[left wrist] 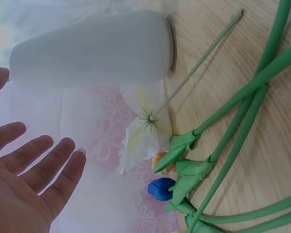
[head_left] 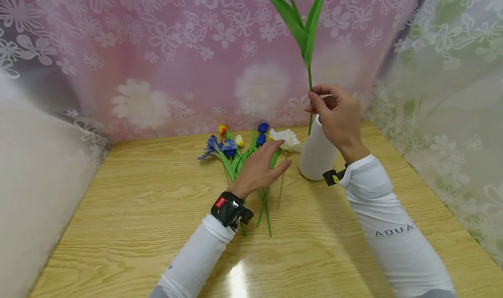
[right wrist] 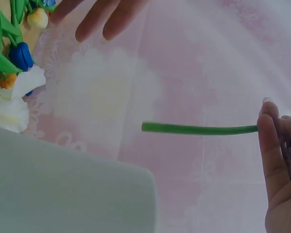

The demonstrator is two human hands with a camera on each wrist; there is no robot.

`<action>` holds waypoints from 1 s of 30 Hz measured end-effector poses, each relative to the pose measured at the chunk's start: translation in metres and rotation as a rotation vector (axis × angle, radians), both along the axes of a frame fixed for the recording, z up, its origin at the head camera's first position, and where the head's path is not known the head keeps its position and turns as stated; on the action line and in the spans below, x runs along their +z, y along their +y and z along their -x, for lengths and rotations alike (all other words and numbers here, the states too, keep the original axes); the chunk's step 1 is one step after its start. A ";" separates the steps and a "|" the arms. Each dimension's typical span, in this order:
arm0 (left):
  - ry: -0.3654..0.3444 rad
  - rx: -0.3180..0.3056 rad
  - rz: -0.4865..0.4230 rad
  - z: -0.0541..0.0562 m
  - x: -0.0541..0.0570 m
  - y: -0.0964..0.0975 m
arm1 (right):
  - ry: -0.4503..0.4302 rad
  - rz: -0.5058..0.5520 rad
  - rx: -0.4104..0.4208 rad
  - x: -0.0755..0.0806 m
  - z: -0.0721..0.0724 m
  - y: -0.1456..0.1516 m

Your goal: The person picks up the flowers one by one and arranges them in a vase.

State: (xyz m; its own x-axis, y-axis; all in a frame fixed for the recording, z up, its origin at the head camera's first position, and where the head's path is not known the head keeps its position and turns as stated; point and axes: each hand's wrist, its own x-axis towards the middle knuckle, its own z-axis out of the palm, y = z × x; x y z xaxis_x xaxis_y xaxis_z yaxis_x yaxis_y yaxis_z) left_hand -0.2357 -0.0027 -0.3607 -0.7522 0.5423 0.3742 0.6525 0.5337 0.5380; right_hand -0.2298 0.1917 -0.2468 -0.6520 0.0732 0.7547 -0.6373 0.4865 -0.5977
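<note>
My right hand [head_left: 335, 114] pinches the green stem of a pale artificial tulip [head_left: 309, 36], whose two long leaves point upward; its bloom is cut off by the top of the head view. In the right wrist view the stem's lower end [right wrist: 184, 129] juts out from the fingers, apart from the vase. A white vase [head_left: 316, 152] stands upright on the table just below that hand. My left hand [head_left: 261, 167], fingers spread and holding nothing, hovers over a bunch of artificial flowers [head_left: 235, 158]. Near it lie blue tulips [left wrist: 161, 189] and a white flower [head_left: 288, 139].
The wooden table [head_left: 149, 202] carries the flowers at its middle, their stems crossing toward the front. A pink floral curtain [head_left: 196, 71] hangs behind the table, and a pale floral curtain [head_left: 452, 93] hangs along the right side.
</note>
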 end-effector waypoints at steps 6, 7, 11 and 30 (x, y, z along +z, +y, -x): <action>0.013 0.002 -0.010 0.001 0.001 0.000 | 0.085 -0.027 0.002 0.008 0.002 0.001; 0.012 0.001 -0.009 0.001 0.000 0.000 | 0.085 -0.020 0.007 0.008 0.002 0.002; 0.011 0.000 -0.009 0.001 -0.001 0.000 | 0.061 0.036 0.017 0.009 0.003 0.011; -0.023 -0.007 -0.024 0.001 -0.008 0.002 | -0.143 -0.015 -0.187 -0.017 0.010 0.043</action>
